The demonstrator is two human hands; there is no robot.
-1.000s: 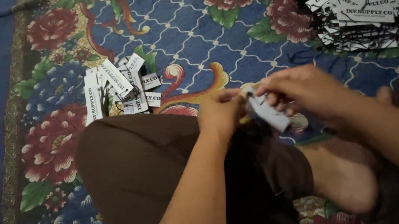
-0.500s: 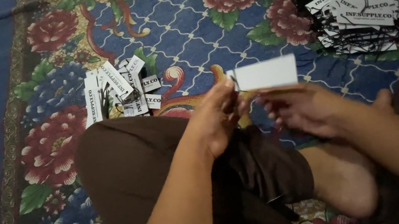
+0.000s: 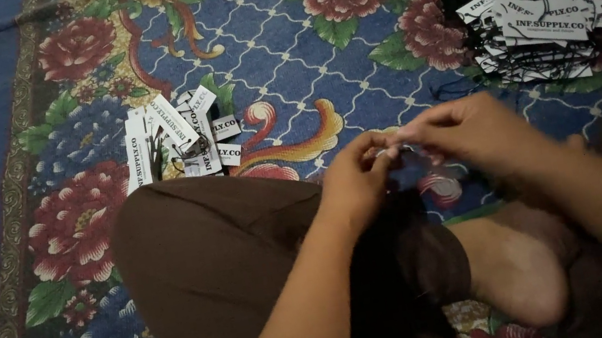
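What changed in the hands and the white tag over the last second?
The white rectangular paper tag, held up flat half a second ago, is no longer spread out; only a sliver shows between the fingertips. The left hand and right hand have closed together, pinching at one spot above the knee. Unchanged: the small pile of white tags on the floral carpet and the larger stack with black strings.

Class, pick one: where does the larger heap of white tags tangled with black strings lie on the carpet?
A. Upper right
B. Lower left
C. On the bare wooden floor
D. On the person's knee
A: the larger heap of white tags lies on the carpet at the upper right, beyond the right hand.
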